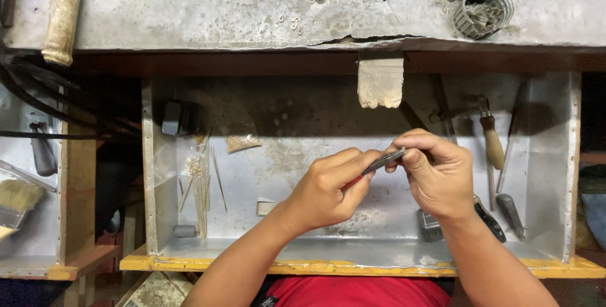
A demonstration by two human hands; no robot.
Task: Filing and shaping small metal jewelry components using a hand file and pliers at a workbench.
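Two hands meet over the metal tray [543, 155], both on one slim grey tool [384, 160] w/ a red handle end showing at the left palm. Left hand [331, 187] is closed round the handle, thumb on top; right hand [437, 174] pinches the tip end w/ thumb & forefinger, other fingers curled. What sits at the tip is hidden, can't tell. To do it well, I'd judge: keep wrists steady, light pinch, work low over the tray so anything dropped lands inside. Forearms come up from the near edge, angled inward. Thin rods [202, 193] lie well apart at tray's left.
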